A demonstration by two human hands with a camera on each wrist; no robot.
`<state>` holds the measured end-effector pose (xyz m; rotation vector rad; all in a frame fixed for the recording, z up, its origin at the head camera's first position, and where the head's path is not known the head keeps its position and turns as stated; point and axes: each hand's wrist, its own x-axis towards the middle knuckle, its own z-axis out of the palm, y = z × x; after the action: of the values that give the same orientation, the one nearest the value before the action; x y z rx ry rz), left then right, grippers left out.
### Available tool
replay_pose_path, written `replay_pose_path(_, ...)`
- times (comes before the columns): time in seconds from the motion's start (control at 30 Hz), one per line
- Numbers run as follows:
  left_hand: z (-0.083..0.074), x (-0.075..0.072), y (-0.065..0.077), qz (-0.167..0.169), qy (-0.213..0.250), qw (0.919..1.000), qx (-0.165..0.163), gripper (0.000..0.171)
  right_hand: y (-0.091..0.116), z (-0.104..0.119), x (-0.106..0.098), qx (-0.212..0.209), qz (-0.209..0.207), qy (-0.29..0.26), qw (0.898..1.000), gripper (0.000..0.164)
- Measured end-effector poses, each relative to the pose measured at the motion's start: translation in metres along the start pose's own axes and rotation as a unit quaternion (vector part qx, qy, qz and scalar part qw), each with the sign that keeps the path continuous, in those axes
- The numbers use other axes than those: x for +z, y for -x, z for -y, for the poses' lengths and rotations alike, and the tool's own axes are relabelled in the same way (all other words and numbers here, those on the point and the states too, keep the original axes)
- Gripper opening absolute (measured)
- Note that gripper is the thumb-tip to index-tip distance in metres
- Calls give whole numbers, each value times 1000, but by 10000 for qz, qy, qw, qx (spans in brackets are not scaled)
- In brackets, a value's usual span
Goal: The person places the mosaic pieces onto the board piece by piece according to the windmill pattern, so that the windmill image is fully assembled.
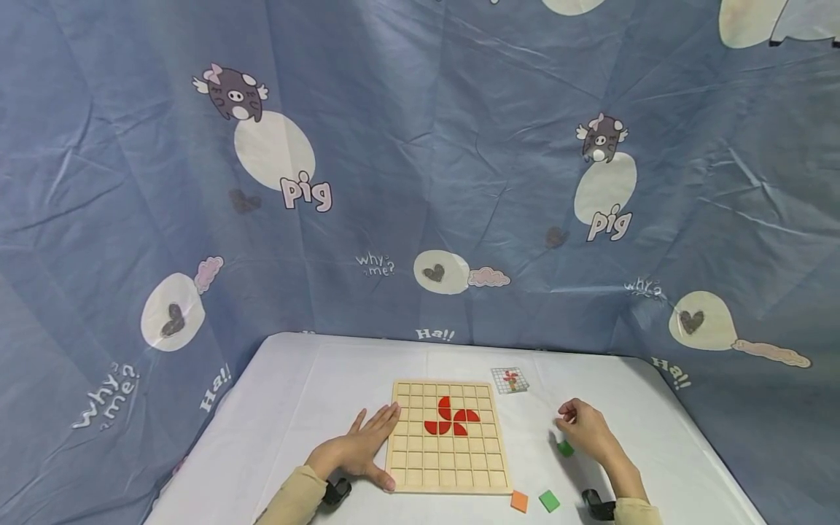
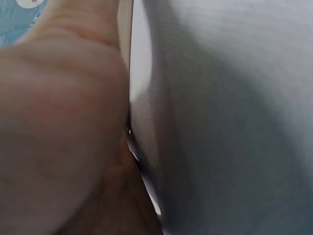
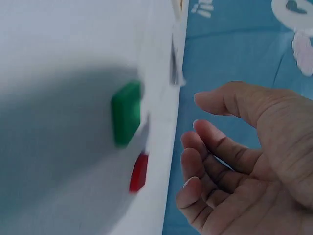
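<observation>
My left hand [image 1: 361,448] lies with spread fingers along the left edge of a wooden grid board [image 1: 420,461]; in the left wrist view the hand [image 2: 58,112] fills the left side. Several red curved pieces [image 1: 444,408] sit on the board in a pinwheel shape. To the right of the board, my right hand [image 1: 590,430] hovers above the table with loosely bent fingers. A gap shows between its thumb and fingers, with nothing held. Below it on the table are a green tile [image 3: 126,113] and a red piece [image 3: 139,172], both apart from the fingers.
A grid card [image 1: 510,380] with a printed pinwheel lies behind the board's right corner. An orange square tile [image 1: 519,501] and another green square tile [image 1: 549,500] lie by the front right corner. Blue patterned cloth [image 1: 420,182] hangs around the white table [image 1: 328,379].
</observation>
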<state>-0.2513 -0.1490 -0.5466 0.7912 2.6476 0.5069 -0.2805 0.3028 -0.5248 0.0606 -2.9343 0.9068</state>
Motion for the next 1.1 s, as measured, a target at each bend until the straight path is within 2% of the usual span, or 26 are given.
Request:
replay_pose_path(0.2,0,1,-1,-33,48,10000,-38,134,2,-23,-12,302,163,26,9994,35)
replay_pose_path(0.33,-1,1,0,-48,66,10000,-47,133,1,-34,-13,482,263,114,9984,41)
replay_pose_path(0.47,0,0,0,-38,51,10000,-14,133,0,-41,-11,615,313,166,9975,39)
replay_pose_path(0.77,1,1,-1,-19,21,10000,-29,134,-1,-41,-7,735,264,-8,9969,22)
replay_pose_path(0.93,-1,1,-2,-38,83,9999,-46,134,-4,-40,-7,444,311,115,9985,17)
replay_pose_path(1.1,-1,2,-1,-38,61,10000,-25,133,-8,-38,-5,277,433,199,9985,23)
